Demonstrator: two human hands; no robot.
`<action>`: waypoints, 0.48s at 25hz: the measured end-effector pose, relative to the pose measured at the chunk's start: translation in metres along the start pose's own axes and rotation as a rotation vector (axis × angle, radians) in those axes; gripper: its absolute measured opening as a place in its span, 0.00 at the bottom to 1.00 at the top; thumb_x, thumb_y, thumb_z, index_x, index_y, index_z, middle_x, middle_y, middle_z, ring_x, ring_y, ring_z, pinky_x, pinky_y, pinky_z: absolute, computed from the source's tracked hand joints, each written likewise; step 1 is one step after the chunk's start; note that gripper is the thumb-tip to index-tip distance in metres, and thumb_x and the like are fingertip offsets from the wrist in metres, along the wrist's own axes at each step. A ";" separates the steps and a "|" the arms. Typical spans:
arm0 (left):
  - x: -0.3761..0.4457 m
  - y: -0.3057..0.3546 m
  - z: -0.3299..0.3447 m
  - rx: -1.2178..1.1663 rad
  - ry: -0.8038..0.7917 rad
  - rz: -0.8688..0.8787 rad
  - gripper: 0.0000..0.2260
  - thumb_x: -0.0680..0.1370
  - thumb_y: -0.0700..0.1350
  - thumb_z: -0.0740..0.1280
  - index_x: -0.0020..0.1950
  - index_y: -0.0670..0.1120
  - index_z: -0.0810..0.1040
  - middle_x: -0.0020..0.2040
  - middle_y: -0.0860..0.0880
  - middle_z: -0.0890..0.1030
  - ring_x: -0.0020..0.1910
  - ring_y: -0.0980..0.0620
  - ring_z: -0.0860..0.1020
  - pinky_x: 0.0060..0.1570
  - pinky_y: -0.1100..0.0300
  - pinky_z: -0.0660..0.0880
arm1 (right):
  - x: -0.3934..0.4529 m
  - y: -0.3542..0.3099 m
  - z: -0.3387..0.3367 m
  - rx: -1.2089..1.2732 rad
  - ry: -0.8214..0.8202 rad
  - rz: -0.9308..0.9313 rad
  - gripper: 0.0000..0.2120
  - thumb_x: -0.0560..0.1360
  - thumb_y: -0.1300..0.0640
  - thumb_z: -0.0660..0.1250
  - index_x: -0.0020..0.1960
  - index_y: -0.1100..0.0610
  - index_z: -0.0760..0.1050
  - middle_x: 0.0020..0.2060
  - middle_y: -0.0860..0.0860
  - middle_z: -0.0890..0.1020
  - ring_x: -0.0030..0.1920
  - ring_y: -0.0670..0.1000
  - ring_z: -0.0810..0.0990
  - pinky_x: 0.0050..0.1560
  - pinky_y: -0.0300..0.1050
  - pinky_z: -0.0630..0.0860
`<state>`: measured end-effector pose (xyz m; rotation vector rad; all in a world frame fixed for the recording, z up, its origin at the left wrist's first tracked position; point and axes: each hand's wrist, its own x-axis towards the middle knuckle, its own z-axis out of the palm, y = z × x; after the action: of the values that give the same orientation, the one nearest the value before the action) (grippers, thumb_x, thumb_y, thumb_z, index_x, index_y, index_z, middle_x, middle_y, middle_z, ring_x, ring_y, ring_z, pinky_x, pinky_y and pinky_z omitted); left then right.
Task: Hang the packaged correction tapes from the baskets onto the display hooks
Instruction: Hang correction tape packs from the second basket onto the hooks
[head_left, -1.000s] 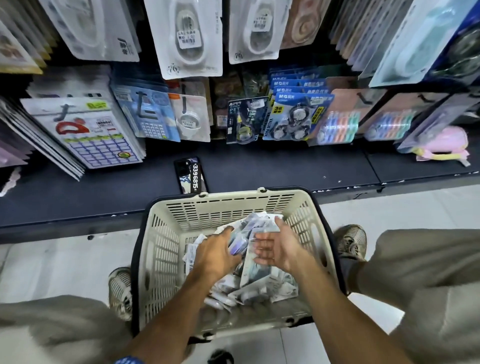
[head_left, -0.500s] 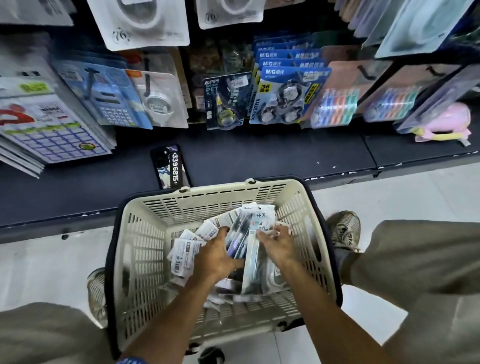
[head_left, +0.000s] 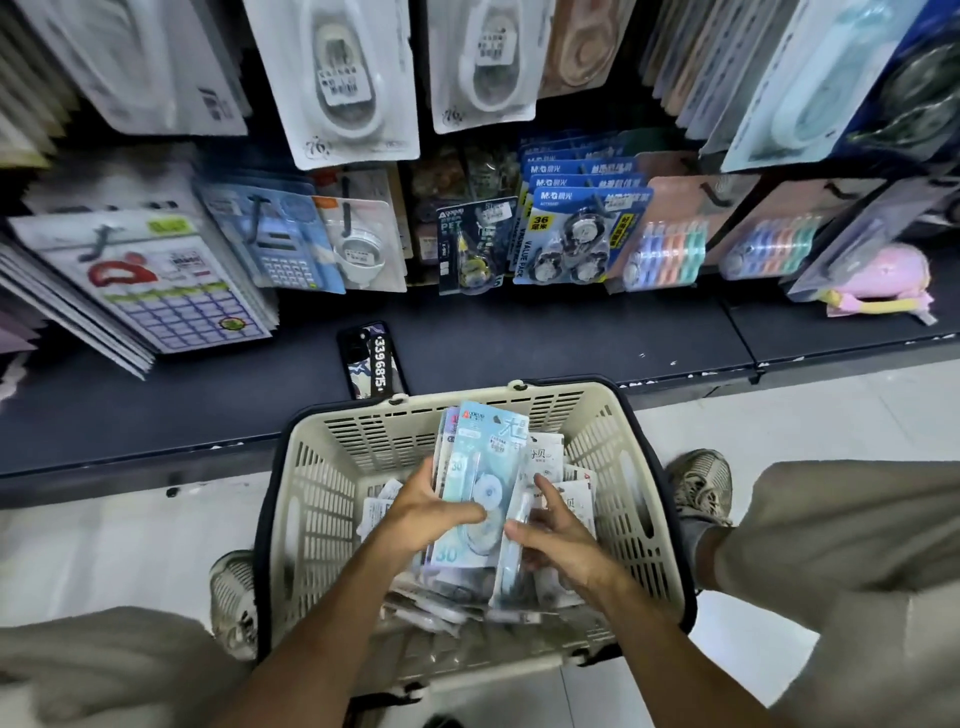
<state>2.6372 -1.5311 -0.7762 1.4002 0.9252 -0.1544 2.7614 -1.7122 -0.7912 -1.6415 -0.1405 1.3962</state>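
1. Left hand grips a stack of pale blue carded correction-tape packs, thumb across the front card, stack standing upright over the cream slatted plastic basket.
2. Right hand has thumb and fingers curled round the edge of a clear blister pack just beside the stack; looks like it is adding it.
3. To do this well, I'd say: square the cards so their hang holes line up at the top before lifting towards the hooks; hold the stack low, leaving the tops free.
4. Basket sits on the floor between the person's feet, against the dark shelf. Inside: a loose heap of white and blue packaged tapes, overlapping; count unclear.
5. A black phone lies on the shelf behind the basket.
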 end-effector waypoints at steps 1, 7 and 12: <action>-0.005 0.007 -0.003 -0.040 0.002 0.024 0.32 0.64 0.42 0.81 0.64 0.58 0.73 0.48 0.63 0.86 0.46 0.64 0.85 0.43 0.65 0.80 | -0.003 -0.007 0.004 0.052 0.011 -0.006 0.54 0.64 0.42 0.81 0.81 0.44 0.55 0.63 0.46 0.79 0.60 0.46 0.80 0.53 0.44 0.77; -0.039 0.095 -0.016 -0.233 0.046 0.276 0.35 0.58 0.50 0.81 0.63 0.60 0.74 0.50 0.61 0.87 0.48 0.61 0.85 0.46 0.64 0.81 | -0.036 -0.116 0.021 0.058 0.514 -0.335 0.45 0.51 0.28 0.80 0.57 0.53 0.71 0.44 0.50 0.86 0.36 0.41 0.85 0.36 0.39 0.78; -0.077 0.185 -0.021 -0.349 0.024 0.508 0.40 0.54 0.51 0.87 0.64 0.56 0.76 0.54 0.54 0.87 0.52 0.53 0.86 0.43 0.62 0.82 | -0.088 -0.239 0.029 -0.037 0.608 -0.720 0.30 0.59 0.31 0.79 0.52 0.35 0.65 0.45 0.43 0.84 0.39 0.40 0.84 0.39 0.42 0.80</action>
<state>2.6878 -1.5040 -0.5834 1.2661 0.5564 0.3904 2.8177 -1.6184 -0.5595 -1.7291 -0.3578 0.3375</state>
